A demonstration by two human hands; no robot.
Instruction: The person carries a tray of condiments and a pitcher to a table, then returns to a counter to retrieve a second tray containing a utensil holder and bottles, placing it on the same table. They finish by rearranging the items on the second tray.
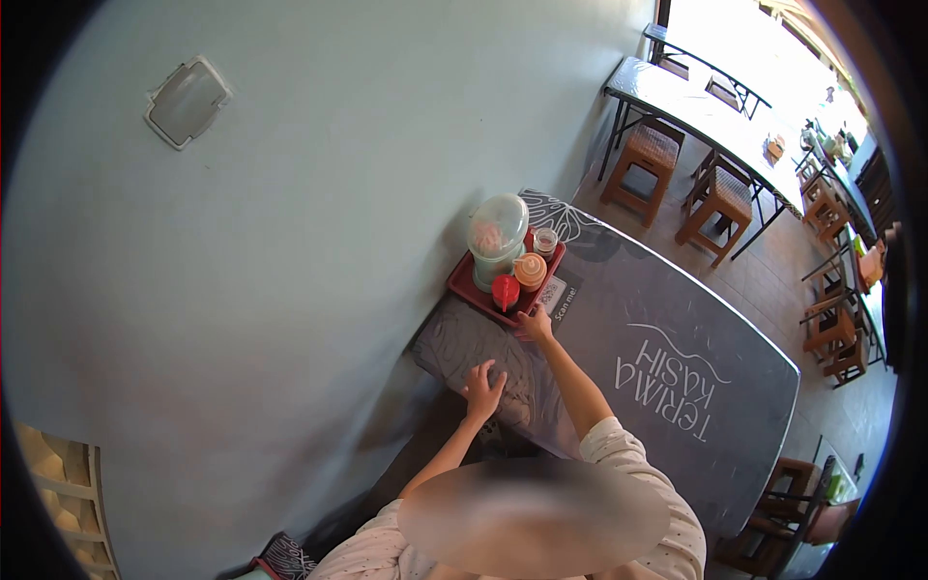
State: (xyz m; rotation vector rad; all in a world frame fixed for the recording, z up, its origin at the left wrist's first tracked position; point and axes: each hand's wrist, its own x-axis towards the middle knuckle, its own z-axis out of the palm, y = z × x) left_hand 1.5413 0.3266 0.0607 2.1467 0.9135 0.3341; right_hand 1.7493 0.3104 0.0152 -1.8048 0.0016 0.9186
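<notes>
A red tray (463,281) stands on the dark printed tablecloth against the wall. On it are a light green container with a clear domed lid (498,224), an orange-capped bottle (530,272), a red-capped bottle (505,292) and a small clear jar (545,243). My right hand (535,324) grips the tray's near corner, beside a "Scan me!" code card (553,293). Over the near edge of the table, my left hand (482,389) is open with its fingers apart and holds nothing.
The table (696,338) carries white "Terima Kasih" lettering. A pale wall (290,242) borders it on the left. Brown stools (646,164) and another long table (696,106) stand farther back. More tables and stools line the right side.
</notes>
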